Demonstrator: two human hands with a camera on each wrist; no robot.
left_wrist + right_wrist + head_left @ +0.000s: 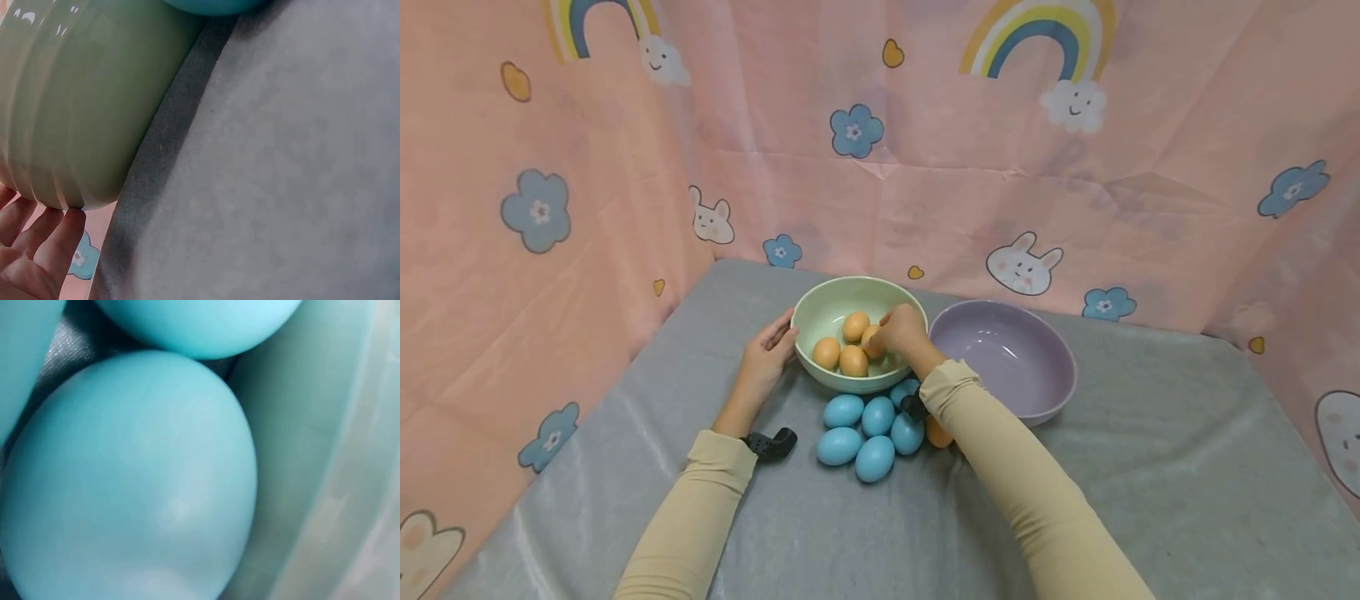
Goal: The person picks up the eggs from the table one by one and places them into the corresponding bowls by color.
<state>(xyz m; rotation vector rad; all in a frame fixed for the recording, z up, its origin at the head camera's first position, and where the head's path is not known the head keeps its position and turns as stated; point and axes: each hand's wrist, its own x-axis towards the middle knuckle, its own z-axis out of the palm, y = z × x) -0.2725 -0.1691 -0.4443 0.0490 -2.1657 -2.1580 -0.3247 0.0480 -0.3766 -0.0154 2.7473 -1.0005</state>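
A light green bowl [821, 301] holds several orange eggs [853, 362]. My left hand [765, 358] touches the bowl's outer left side, and its fingertips press the wall in the left wrist view. Inside the bowl, my right hand [907, 335] pinches an orange egg [871, 342], partly hidden by the fingers. Several blue eggs [875, 458] lie on the cloth in front of the bowl. In the right wrist view a blue egg [134, 481] fills much of the picture beside the green wall; the hand itself is out of that view.
A purple bowl [1037, 375] stands just right of the green one, partly behind the right forearm. Another orange egg [937, 432] peeks out under that forearm. Grey cloth [1187, 467] covers the table, with pink patterned curtains [940, 200] around its back and sides.
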